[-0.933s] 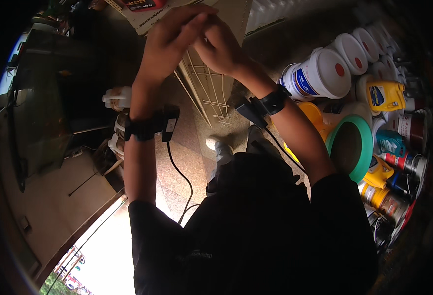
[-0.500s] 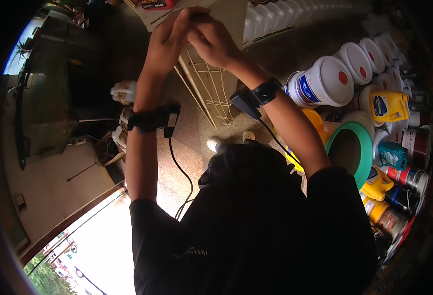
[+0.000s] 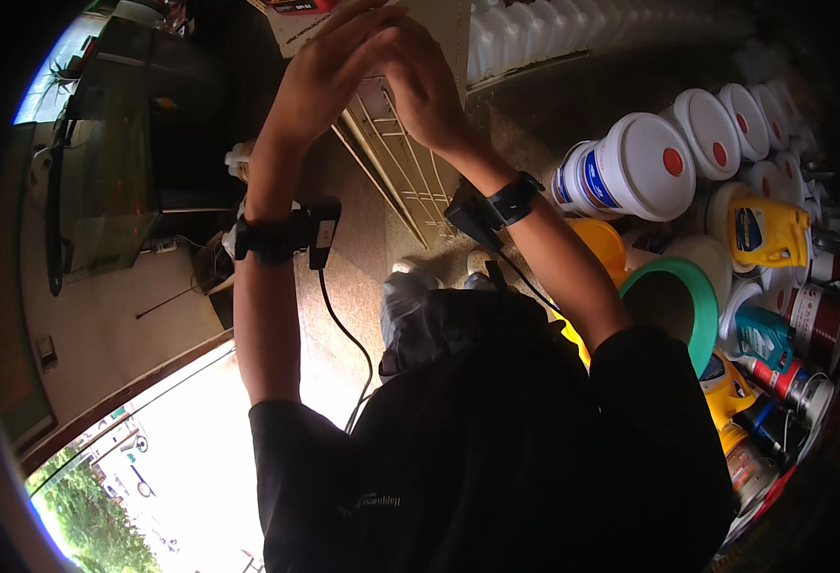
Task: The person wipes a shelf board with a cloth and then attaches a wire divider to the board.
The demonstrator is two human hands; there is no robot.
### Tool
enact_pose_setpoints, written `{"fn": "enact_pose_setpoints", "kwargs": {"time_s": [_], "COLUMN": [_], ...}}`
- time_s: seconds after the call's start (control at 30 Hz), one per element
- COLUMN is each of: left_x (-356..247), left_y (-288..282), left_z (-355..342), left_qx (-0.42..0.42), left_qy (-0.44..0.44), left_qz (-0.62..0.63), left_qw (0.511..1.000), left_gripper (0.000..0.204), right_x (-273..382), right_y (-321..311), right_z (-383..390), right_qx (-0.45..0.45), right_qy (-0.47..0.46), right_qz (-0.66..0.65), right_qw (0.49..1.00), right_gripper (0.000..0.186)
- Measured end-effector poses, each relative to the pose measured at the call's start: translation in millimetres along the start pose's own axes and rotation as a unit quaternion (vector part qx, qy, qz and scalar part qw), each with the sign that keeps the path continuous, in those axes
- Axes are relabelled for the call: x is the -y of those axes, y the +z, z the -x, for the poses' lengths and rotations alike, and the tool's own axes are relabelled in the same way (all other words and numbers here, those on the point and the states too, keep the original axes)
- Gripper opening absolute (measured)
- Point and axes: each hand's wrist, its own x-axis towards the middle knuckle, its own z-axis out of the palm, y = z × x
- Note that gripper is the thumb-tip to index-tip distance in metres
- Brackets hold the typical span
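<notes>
Both hands are raised at the top of the view, over the upper part of a beige metal rack. My left hand (image 3: 323,88) has its fingers stretched out toward the upper right. My right hand (image 3: 422,94) leans in from the other side, and its fingertips meet or overlap those of the left. A gap shows between the palms, with no held thing visible there. The rack (image 3: 451,48) has a perforated edge and wire panels below. Beyond the left fingers, a red container (image 3: 296,6) stands on it, partly cut off. Each wrist wears a black strap with a cabled box.
White lidded buckets (image 3: 651,167) line the right side, with a yellow jug (image 3: 768,232), a teal jug (image 3: 764,336) and a green-rimmed tub (image 3: 704,320). Translucent jugs (image 3: 554,36) stand in a row at the back. A dark glass tank (image 3: 105,181) is at left.
My hands have shifted from close together to a wider pose, with the palms further apart and the left fingers straighter. The whole view has tilted slightly.
</notes>
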Motion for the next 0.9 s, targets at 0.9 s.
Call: {"fn": "enact_pose_setpoints", "kwargs": {"time_s": [0.9], "left_x": [-4], "left_y": [19], "left_z": [-36], "left_qx": [-0.022], "left_qy": [-0.113], "left_qz": [-0.107], "left_qw": [0.988], "left_gripper": [0.049], "right_x": [-48], "right_y": [-54], "right_z": [22], "right_qx": [0.06], "right_qy": [0.168], "right_qz": [-0.004], "right_qw": [0.984], "right_gripper": [0.046]}}
